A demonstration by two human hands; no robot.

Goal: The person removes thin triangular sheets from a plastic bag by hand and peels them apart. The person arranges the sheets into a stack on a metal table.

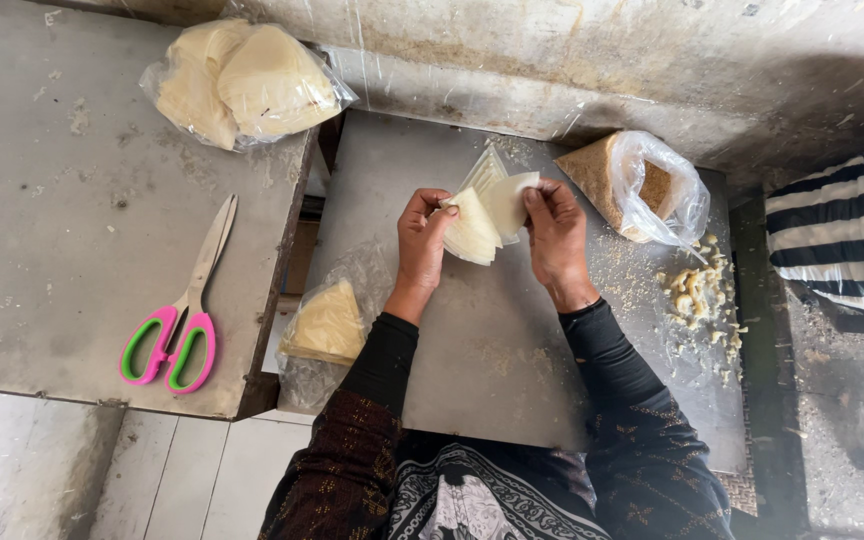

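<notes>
A worn metal table [512, 350] fills the view. At its centre, the left hand [422, 240] and right hand [555, 235] pinch thin pale wrappers [487, 205], apparently peeling one free. Separating it calls for gentle thumbs. Scissors [184, 310] lie at nine o'clock.

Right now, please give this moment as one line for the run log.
left hand: holds pale wrapper sheets | right hand: pinches same sheets | open bag of crumbs: beside right hand | scissors: left table, untouched
</notes>
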